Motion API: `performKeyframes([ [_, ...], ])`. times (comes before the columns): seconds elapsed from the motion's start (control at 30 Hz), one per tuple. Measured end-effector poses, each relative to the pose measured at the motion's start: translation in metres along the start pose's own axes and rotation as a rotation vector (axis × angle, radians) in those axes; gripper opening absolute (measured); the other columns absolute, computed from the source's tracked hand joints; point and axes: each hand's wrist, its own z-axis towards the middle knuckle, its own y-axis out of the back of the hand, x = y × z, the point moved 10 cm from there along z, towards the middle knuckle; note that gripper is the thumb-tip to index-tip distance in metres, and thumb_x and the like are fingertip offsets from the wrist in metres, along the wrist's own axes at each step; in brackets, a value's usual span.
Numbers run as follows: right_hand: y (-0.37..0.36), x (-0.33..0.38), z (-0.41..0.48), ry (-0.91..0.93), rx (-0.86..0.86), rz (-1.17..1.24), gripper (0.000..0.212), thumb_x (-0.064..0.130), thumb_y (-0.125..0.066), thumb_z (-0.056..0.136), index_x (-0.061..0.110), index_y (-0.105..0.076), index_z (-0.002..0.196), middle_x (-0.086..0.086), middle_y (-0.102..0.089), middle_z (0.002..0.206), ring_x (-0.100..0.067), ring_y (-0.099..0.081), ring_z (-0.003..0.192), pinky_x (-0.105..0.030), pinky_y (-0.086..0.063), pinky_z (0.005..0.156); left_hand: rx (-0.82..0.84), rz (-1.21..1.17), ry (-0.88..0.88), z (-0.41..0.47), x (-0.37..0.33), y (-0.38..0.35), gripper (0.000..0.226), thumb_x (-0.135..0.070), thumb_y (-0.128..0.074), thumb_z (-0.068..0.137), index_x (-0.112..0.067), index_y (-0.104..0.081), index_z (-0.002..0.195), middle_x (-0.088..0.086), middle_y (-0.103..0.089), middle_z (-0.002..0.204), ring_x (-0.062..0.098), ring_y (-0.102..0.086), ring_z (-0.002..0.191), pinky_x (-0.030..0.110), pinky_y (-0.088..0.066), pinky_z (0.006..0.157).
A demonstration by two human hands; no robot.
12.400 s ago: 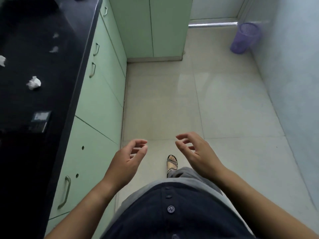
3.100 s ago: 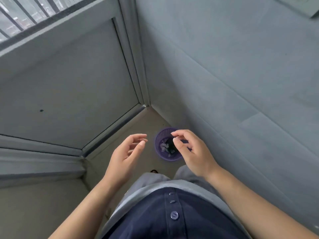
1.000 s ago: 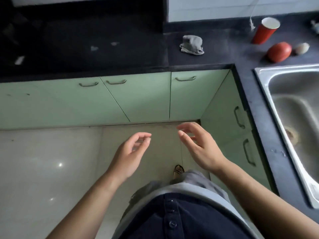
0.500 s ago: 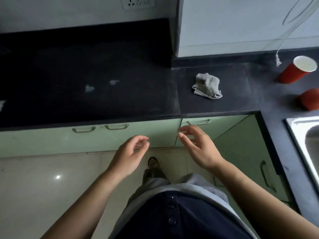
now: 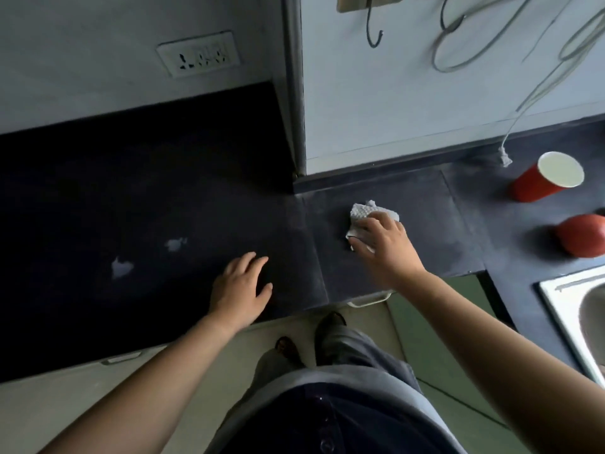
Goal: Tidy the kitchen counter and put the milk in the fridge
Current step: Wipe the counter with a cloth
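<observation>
A crumpled grey-white cloth [image 5: 363, 212] lies on the dark counter [image 5: 163, 198] near its front edge. My right hand [image 5: 384, 244] rests on top of the cloth, fingers curled over it and covering its near half. My left hand [image 5: 240, 286] lies flat on the counter to the left, fingers apart, holding nothing. Two small white spills [image 5: 121, 267] mark the counter further left. No milk container or fridge shows in this view.
A red paper cup [image 5: 543, 180] stands at the back right, with a red round fruit [image 5: 582, 235] in front of it. A steel sink [image 5: 576, 319] is at the right edge. Cables hang on the wall above; a socket plate [image 5: 199, 54] sits left.
I have stepped up to the counter. My right hand has reached forward onto the cloth, and my left hand has come down flat on the counter.
</observation>
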Motion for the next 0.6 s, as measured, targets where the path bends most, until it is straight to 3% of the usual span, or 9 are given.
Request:
performKeyframes([
  [0.23, -0.018, -0.031, 0.042, -0.009, 0.127, -0.172, 0.054, 0.044, -0.058, 0.085, 0.027, -0.04, 0.132, -0.002, -0.027, 0.145, -0.027, -0.021, 0.13, -0.05, -0.039, 0.094, 0.038, 0.011, 0.093, 0.025, -0.002, -0.014, 0.061, -0.042, -0.047, 0.089, -0.026, -0.025, 0.144, 0.003, -0.017, 0.156, 0.025, -0.018, 0.141, 0.042, -0.029, 0.109],
  [0.4, -0.031, -0.04, 0.04, 0.08, 0.148, -0.224, 0.065, 0.037, -0.064, 0.08, 0.022, -0.038, 0.137, -0.01, -0.032, 0.145, -0.038, -0.031, 0.125, -0.053, -0.05, 0.085, -0.002, 0.007, 0.169, 0.023, 0.004, -0.02, 0.066, -0.051, -0.034, 0.084, -0.023, -0.029, 0.143, 0.005, -0.022, 0.155, 0.03, -0.024, 0.14, 0.047, -0.03, 0.106],
  [0.6, -0.031, -0.04, 0.049, 0.064, 0.148, -0.203, 0.059, 0.034, -0.068, 0.08, 0.026, -0.042, 0.133, -0.013, -0.038, 0.136, -0.038, -0.038, 0.117, -0.041, -0.052, 0.058, -0.013, 0.016, 0.182, 0.023, 0.005, -0.025, 0.065, -0.053, -0.027, 0.083, -0.026, -0.028, 0.142, 0.005, -0.022, 0.155, 0.029, -0.024, 0.14, 0.053, -0.032, 0.105],
])
